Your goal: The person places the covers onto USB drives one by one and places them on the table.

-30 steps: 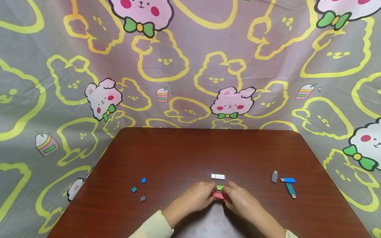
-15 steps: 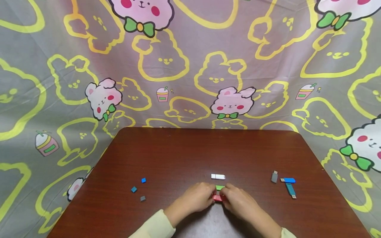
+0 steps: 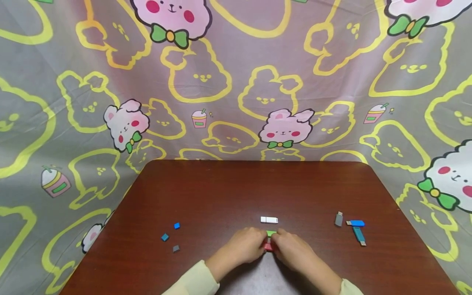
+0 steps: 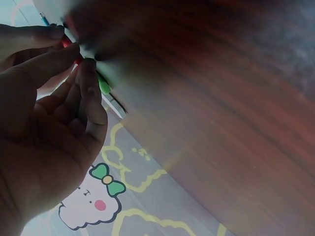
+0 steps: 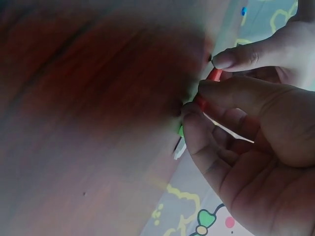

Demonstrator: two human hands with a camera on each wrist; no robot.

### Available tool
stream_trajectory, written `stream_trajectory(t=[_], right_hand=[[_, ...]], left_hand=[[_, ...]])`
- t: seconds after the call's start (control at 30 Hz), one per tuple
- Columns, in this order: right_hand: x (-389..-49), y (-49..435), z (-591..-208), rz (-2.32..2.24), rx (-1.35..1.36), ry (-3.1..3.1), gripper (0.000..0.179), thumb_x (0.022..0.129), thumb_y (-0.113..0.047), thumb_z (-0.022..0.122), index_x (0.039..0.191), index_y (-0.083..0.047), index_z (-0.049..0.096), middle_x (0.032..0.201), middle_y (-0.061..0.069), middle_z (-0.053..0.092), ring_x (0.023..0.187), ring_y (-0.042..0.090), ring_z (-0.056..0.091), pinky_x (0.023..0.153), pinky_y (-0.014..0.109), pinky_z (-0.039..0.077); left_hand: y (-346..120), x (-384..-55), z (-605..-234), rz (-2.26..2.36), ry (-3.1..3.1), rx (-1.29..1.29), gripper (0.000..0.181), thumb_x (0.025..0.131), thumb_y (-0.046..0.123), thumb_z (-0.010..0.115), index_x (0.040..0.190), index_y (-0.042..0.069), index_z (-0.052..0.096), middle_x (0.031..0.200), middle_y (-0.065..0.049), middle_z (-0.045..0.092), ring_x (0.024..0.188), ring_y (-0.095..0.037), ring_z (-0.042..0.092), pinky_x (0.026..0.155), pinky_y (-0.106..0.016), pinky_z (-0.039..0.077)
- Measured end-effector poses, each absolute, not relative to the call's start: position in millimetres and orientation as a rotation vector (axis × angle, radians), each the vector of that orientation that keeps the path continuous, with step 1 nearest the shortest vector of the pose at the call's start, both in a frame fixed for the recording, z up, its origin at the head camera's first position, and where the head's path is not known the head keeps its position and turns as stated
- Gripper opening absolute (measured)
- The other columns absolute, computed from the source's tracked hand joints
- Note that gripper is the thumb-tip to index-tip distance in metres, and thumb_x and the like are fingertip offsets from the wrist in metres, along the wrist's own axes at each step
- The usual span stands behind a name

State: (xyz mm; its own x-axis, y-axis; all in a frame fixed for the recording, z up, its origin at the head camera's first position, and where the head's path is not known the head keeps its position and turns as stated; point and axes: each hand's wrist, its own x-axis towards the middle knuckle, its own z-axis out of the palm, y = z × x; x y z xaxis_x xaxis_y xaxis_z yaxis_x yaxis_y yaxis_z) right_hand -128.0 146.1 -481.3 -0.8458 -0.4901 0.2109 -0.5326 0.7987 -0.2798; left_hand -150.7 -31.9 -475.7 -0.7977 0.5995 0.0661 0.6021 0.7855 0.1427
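Both hands meet low in the middle of the head view, over a red USB stick [image 3: 269,247]. My left hand [image 3: 248,245] pinches its left end between thumb and fingers. The other end is pinched by my right hand [image 3: 291,250]. Fingers cover much of the stick, so whether its cap is on cannot be seen; a strip of red [image 5: 215,74] shows between the thumbs in the right wrist view. Just beyond the fingertips lies a green USB stick [image 3: 271,233], partly hidden by the hands. A white USB stick [image 3: 269,220] lies crosswise behind it.
To the right on the brown table [image 3: 236,188] are three uncapped USB sticks: grey [image 3: 339,219], blue [image 3: 356,223] and teal [image 3: 359,236]. Small caps lie at left: blue [image 3: 177,225], teal [image 3: 164,237] and grey [image 3: 175,248]. A patterned cloth [image 3: 228,110] hangs around the table.
The hands have drawn slightly closer together and the red USB stick has come a little nearer the person. Less of it shows now. The camera view has shifted slightly.
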Motion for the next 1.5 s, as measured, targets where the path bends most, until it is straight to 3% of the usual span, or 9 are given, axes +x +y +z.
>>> stream_trajectory(t=[0.53,0.87,0.97,1.17,1.33,1.5], right_hand=[[-128.5,145.3,-485.3,0.516,0.793,-2.851,0.022,0.071,-0.004,0.078,0.075,-0.015,0.058,0.074,-0.004,0.048,0.054,0.018,0.052,0.045,0.031,0.04],[-128.9,149.0,-478.2,0.52,0.803,-2.814,0.019,0.072,-0.006,0.08,0.08,-0.014,0.064,0.076,-0.005,0.053,0.056,0.017,0.055,0.046,0.031,0.044],[-130.0,154.7,-470.2,0.496,0.749,-2.831,0.017,0.075,-0.009,0.08,0.083,-0.014,0.066,0.078,-0.006,0.054,0.06,0.015,0.058,0.05,0.031,0.046],[-134.4,177.6,-455.5,0.471,0.552,-2.964,0.023,0.08,-0.017,0.083,0.099,-0.013,0.071,0.093,-0.002,0.063,0.083,0.018,0.066,0.069,0.039,0.056],[-136.9,202.6,-450.6,0.485,0.418,-3.045,0.037,0.082,-0.019,0.082,0.115,-0.008,0.07,0.112,0.009,0.068,0.1,0.029,0.068,0.08,0.05,0.057],[-137.7,221.7,-451.4,0.492,0.378,-3.067,0.044,0.083,-0.019,0.081,0.123,-0.005,0.067,0.121,0.014,0.067,0.11,0.035,0.066,0.084,0.055,0.055]], left_hand=[[-31.4,-149.9,-476.3,-0.219,-2.962,-0.958,0.024,0.082,0.025,0.079,0.072,0.021,0.057,0.069,0.007,0.059,0.064,-0.016,0.061,0.053,-0.032,0.047],[-35.0,-149.8,-473.9,-0.242,-2.96,-0.964,0.022,0.08,0.027,0.081,0.077,0.022,0.061,0.071,0.01,0.059,0.063,-0.012,0.058,0.053,-0.029,0.045],[-42.0,-150.9,-470.5,-0.261,-2.965,-0.937,0.018,0.082,0.028,0.08,0.081,0.021,0.064,0.074,0.01,0.062,0.067,-0.011,0.059,0.054,-0.029,0.047],[-71.0,-157.9,-467.1,-0.255,-2.967,-0.836,0.019,0.084,0.033,0.079,0.092,0.018,0.071,0.089,0.006,0.071,0.09,-0.015,0.067,0.071,-0.032,0.055],[-99.1,-160.7,-464.0,-0.28,-2.991,-0.766,0.021,0.085,0.032,0.08,0.094,0.015,0.071,0.088,0.006,0.071,0.087,-0.017,0.067,0.072,-0.034,0.054],[-117.5,-159.0,-460.0,-0.315,-3.023,-0.711,0.03,0.086,0.032,0.079,0.107,0.011,0.072,0.097,0.002,0.073,0.091,-0.021,0.066,0.076,-0.038,0.055]])
